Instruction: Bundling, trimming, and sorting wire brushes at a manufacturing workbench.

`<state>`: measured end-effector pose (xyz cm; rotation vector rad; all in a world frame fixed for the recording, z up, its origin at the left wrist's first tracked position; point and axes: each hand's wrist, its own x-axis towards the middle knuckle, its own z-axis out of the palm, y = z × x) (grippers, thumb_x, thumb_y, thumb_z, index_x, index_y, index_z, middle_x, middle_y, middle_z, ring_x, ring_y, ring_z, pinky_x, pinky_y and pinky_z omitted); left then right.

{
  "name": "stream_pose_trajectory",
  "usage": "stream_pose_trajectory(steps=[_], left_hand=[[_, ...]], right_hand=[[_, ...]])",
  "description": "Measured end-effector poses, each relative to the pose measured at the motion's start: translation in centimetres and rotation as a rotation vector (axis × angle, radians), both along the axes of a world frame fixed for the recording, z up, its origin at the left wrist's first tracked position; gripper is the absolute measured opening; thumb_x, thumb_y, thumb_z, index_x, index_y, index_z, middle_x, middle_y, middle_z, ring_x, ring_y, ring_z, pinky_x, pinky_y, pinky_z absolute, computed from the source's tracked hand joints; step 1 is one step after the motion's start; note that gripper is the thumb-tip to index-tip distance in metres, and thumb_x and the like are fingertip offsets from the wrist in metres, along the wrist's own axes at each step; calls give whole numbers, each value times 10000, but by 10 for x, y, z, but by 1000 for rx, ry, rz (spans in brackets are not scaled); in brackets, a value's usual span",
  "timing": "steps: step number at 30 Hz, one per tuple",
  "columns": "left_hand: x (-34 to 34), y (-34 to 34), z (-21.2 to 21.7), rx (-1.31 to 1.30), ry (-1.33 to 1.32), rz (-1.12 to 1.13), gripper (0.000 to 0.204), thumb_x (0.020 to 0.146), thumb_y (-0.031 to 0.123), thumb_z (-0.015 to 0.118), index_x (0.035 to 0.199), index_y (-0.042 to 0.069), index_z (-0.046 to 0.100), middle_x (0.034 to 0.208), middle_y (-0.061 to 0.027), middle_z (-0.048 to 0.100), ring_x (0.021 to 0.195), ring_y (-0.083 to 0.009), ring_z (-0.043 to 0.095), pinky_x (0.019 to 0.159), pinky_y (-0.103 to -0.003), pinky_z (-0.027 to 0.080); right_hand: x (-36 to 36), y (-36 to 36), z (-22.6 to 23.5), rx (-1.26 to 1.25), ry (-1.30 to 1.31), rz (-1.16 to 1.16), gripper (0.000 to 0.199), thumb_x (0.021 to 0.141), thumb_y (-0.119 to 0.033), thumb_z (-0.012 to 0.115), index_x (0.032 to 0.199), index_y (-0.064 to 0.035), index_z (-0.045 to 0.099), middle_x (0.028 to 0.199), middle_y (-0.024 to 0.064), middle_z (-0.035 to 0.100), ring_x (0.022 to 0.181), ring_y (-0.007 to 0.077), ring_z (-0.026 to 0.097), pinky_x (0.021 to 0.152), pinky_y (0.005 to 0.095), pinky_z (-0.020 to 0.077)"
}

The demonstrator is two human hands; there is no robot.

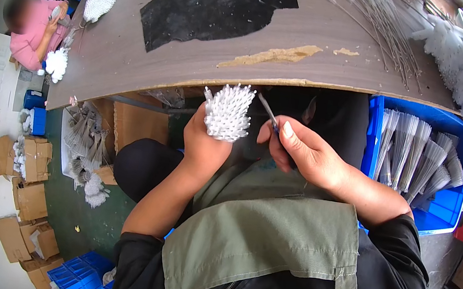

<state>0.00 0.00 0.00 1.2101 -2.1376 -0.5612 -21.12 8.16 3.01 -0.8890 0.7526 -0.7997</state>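
My left hand [205, 145] is wrapped round a bundle of small white brushes [229, 114], held upright just off the table's front edge. Their pale tips fan out at the top; the lower part is hidden by my fingers and palm. To the right, my right hand [313, 157] grips a slim pointed metal tool [268, 111] with a dark handle between thumb and fingers. The tool's tip points up and left, close beside the bundle. Its exact kind is hard to make out.
Ahead lies a brown table [96, 68] with a black sheet [218, 9] and loose wire stems [383, 22]. A blue crate [374, 138] of brush bundles stands right, a white bin [66, 143] left. A person in pink [31, 35] works at far left.
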Motion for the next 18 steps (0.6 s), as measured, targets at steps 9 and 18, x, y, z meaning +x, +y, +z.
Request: stream_pose_trajectory(steps=[9,18], left_hand=[[-25,-35,70,86,364,-173,619,683,48,737,1215,-35,431,1084,-193,597,987,-319,620,866,-372,471],[-62,-62,139,-94,179,-114,583,652,101,783,1155,13,503,1084,-184,600,1010,-351,603,857,-386,472]], right_hand=[[-19,-98,115,-754,439,-663,414,913,-414,574,1024,-15,554,853,90,623,811,138,562,750,301,466],[18,-142,225,-1220,1158,-590,759,895,-661,369,1241,7,472,1077,293,586,1080,430,547,926,439,433]])
